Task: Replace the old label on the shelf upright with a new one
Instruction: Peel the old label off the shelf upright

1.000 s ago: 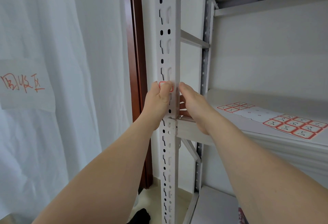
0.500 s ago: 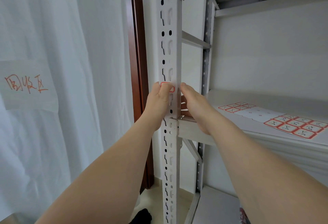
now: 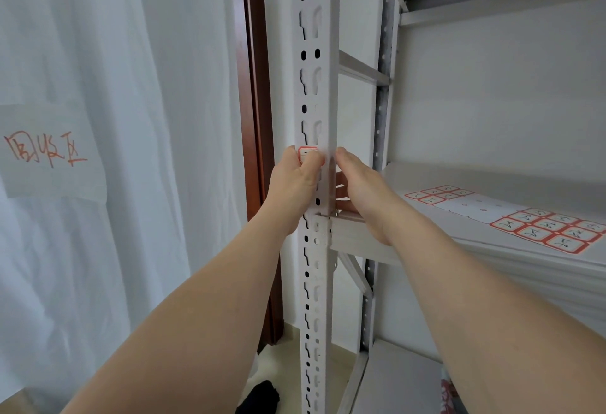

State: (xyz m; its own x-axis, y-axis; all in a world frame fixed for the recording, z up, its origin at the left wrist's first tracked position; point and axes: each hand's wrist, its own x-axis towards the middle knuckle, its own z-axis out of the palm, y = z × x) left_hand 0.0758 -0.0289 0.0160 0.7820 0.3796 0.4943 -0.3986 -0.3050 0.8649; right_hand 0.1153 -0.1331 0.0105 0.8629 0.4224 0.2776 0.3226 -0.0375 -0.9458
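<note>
A white slotted shelf upright [image 3: 316,85] runs top to bottom through the middle of the view. A small red-bordered label [image 3: 307,152] is stuck on its front face at hand height. My left hand [image 3: 295,181] grips the upright from the left, its thumb lying over the label's lower part. My right hand [image 3: 360,184] grips the upright from the right, thumb along the edge and fingers curled behind it. A sheet of red-bordered labels [image 3: 541,226] lies on the shelf board [image 3: 492,177] to the right, with a bare gap in its middle.
A white curtain with a paper note in red writing [image 3: 49,151] hangs at the left. A brown door frame [image 3: 255,85] stands just behind the upright. A dark object [image 3: 262,397] lies on the floor below. A lower shelf [image 3: 400,381] is at the bottom right.
Both hands stay where they were on the upright. Only the view has shifted slightly.
</note>
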